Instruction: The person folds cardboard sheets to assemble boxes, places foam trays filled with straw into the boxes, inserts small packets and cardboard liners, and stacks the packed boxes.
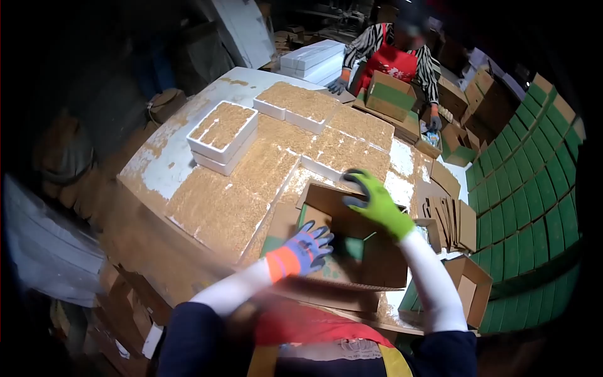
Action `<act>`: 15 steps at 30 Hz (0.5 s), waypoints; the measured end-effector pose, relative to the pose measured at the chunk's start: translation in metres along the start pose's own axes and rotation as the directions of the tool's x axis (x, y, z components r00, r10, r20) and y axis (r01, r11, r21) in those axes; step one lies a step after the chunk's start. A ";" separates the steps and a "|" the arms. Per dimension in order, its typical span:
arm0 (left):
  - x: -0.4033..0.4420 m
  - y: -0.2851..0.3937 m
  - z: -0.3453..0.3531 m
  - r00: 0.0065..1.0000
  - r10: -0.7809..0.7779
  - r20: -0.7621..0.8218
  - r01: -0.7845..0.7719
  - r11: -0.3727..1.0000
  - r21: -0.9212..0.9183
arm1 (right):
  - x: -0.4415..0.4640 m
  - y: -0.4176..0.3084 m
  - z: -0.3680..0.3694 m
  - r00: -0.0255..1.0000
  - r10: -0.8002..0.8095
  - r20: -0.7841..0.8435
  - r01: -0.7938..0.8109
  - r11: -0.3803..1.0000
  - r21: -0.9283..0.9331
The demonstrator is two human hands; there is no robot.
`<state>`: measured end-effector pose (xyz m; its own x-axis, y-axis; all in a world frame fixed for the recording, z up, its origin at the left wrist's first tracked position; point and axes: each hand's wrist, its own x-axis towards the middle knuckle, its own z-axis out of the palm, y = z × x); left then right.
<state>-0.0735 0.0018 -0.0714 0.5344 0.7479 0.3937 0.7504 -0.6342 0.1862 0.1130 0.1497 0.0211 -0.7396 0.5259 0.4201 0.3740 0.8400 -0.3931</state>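
When taking the open carton (388, 261) as landmark, can see it standing on the table (160, 171), close before the body, with the opening upward. Over the carton's left part, can see the left hand (304, 249) in a purple and orange glove, with fingers spread and released, without anything in grip; cannot tell any contact with the inside. Above the carton's far right edge, can see the right hand (375, 206) in a yellow-green glove with dark fingertips, with thumb and fingers curved apart, also released; cannot tell any contact with the edge. To the far left of the carton, can find stacked white foam boxes (210, 152), filled on top with pale brown material (223, 122). Beyond the carton, can notice a co-worker (391, 66) in a red apron, behind a smaller box (389, 95). To the right of the carton, can observe cardboard pieces (466, 229) and, further right, a high stack of green cartons (521, 188).
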 end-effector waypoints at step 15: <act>0.031 -0.006 -0.024 0.896 -0.360 0.259 0.358 0.932 0.056 | -0.062 -0.018 -0.018 0.859 0.152 0.489 -0.282 0.937 0.206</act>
<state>-0.0711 0.0243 -0.0389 0.3099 0.9493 0.0524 0.9126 -0.3125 0.2637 0.1620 0.1044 0.0167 -0.8522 0.5139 -0.0982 0.4440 0.6111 -0.6553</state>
